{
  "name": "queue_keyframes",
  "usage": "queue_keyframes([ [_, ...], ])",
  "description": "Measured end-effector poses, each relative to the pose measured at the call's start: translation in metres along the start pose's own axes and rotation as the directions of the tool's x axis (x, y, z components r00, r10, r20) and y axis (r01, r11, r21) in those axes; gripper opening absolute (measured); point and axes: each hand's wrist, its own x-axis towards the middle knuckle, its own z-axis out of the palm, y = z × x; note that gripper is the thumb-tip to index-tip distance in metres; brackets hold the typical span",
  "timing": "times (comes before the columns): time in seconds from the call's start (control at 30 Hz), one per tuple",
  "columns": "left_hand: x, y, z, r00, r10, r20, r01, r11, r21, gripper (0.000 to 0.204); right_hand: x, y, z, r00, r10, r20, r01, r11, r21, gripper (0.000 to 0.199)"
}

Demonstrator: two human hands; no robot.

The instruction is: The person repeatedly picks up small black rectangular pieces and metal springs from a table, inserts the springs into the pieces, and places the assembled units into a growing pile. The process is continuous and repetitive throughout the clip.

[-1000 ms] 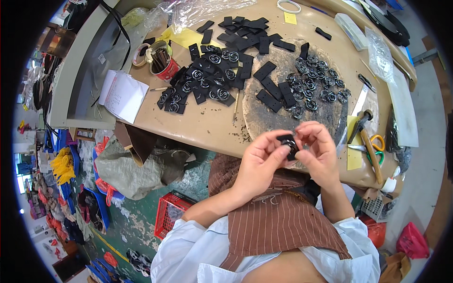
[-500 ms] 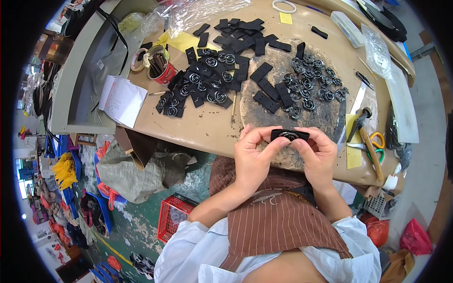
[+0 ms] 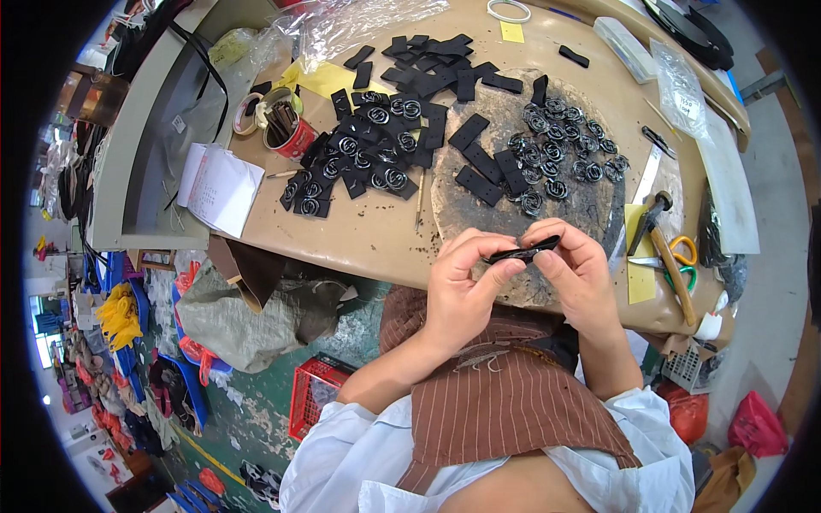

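Note:
Above the near edge of a round, worn board (image 3: pixel 571 224), a black strap piece (image 3: pixel 547 245) is stretched between my two hands, tilted and seen nearly edge-on. My left hand (image 3: pixel 469 278) pinches its left end; my right hand (image 3: pixel 577 272) grips the right end, thumb in front. The metal part on it is mostly hidden by my fingers. Beyond my hands, several loose round metal buckles (image 3: pixel 554 151) cluster on the board beside a few plain black strap pieces (image 3: pixel 479 185). To the left lies a heap of strap pieces with buckles on them (image 3: pixel 348 145).
More black strap pieces (image 3: pixel 438 77) are piled at the back. A hammer (image 3: pixel 671 265), scissors (image 3: pixel 684 250) and a knife-like blade (image 3: pixel 652 175) lie on the right. At left stand a red can of strips (image 3: pixel 301 139) and an open notebook (image 3: pixel 221 190). A red crate (image 3: pixel 310 398) sits below.
The strap piece has tipped from facing me to nearly edge-on, its right end raised. My right hand has turned and shifted slightly up around that end.

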Motion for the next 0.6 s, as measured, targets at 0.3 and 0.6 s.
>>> queue_keyframes([
  [0.3, 0.0, 0.007, 0.004, 0.845, -0.485, 0.225, 0.478, 0.496, -0.725, 0.019, -0.006, -0.005, 0.012, 0.992, -0.003, -0.129, -0.012, 0.993, -0.121, 0.017],
  [0.6, 0.001, 0.012, 0.008, 0.881, -0.456, 0.128, 0.429, 0.653, -0.624, 0.02, 0.014, -0.018, -0.004, 0.91, -0.323, 0.259, 0.401, 0.532, -0.746, 0.037],
])
